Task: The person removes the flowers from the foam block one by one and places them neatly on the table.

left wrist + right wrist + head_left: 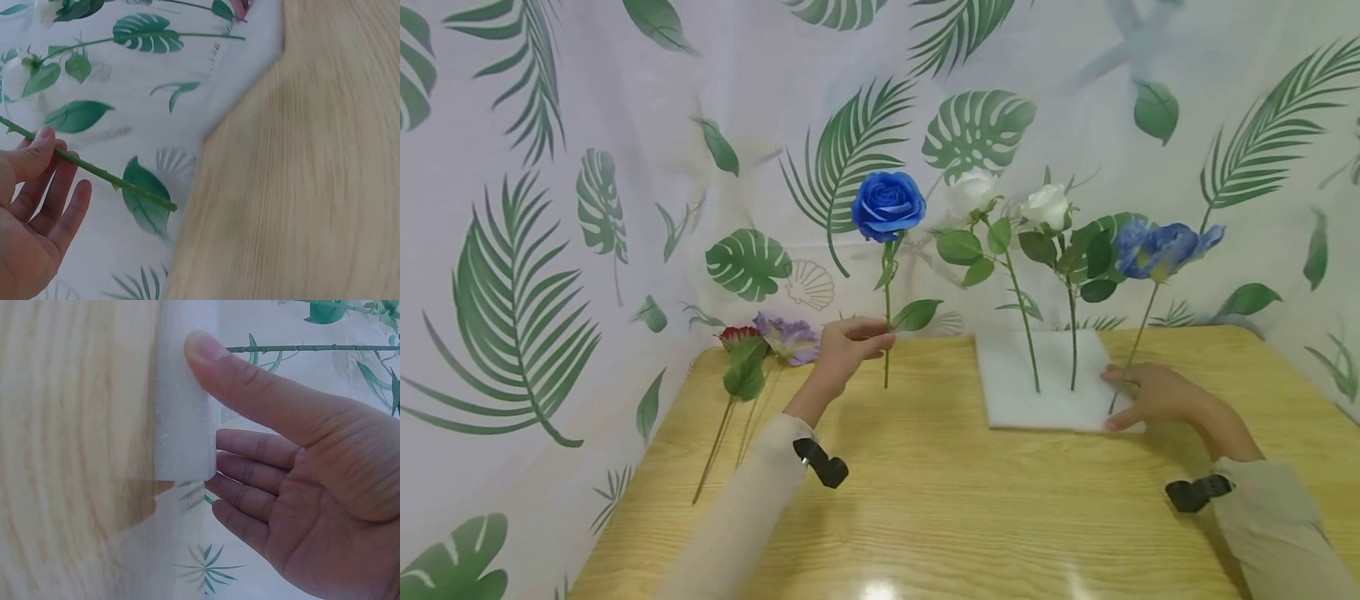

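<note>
My left hand [846, 350] pinches the stem of a blue artificial rose [887, 206] between thumb and fingers. The rose stands upright, and the bare lower end of its green stem [94, 167] sticks out past the fingers. At the right front corner of a white foam board [1007, 375], my right hand [1172, 400] grips with the thumb on the front edge and the fingers along the side. Two white roses [1047, 207] and a blue-purple flower [1157, 250] stand in the board, the last one leaning right, its stem beside my right hand.
On the table's left side lie a purple flower [790, 340] and a red flower [737, 335], stems toward me. The wooden table [925, 500] meets a leaf-printed cloth [647, 167] at its back and left. Each wrist wears a small black camera [823, 465].
</note>
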`<state>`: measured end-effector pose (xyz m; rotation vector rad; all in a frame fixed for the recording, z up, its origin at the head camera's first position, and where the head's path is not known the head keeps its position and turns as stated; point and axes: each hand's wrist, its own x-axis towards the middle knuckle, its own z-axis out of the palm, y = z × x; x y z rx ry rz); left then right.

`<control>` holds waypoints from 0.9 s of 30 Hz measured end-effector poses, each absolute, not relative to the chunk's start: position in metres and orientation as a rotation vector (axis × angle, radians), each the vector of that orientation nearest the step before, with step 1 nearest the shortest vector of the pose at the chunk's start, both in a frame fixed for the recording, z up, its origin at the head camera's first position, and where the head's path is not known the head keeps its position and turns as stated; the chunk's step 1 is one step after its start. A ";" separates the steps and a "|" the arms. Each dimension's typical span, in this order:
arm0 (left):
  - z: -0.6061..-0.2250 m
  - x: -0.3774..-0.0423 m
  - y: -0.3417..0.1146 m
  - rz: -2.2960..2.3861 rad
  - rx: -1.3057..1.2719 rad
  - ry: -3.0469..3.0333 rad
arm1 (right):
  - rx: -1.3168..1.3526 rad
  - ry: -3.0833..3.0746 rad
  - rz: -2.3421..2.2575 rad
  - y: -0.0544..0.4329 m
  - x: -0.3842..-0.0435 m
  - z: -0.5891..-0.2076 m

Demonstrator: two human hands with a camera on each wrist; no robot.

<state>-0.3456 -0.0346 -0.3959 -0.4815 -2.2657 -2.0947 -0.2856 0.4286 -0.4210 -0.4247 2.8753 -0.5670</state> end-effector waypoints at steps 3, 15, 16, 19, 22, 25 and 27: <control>-0.398 -0.344 -0.053 -2.061 -0.416 -2.335 | -0.422 2.872 -0.563 0.428 -0.286 -0.420; -0.402 -0.329 -0.110 -1.935 -0.303 -2.521 | -0.428 2.886 -0.513 0.430 -0.289 -0.419; -0.402 -0.329 -0.113 -1.925 -0.302 -2.535 | -0.425 2.885 -0.512 0.430 -0.289 -0.419; -0.402 -0.326 -0.123 -1.898 -0.280 -2.581 | -0.413 2.879 -0.509 0.429 -0.287 -0.418; -0.400 -0.325 -0.131 -1.852 -0.269 -2.652 | -0.401 2.870 -0.508 0.427 -0.286 -0.416; -0.399 -0.324 -0.139 -1.822 -0.251 -2.726 | -0.405 2.863 -0.516 0.426 -0.284 -0.414; -0.398 -0.322 -0.143 -1.799 -0.249 -2.767 | -0.403 2.858 -0.518 0.425 -0.284 -0.413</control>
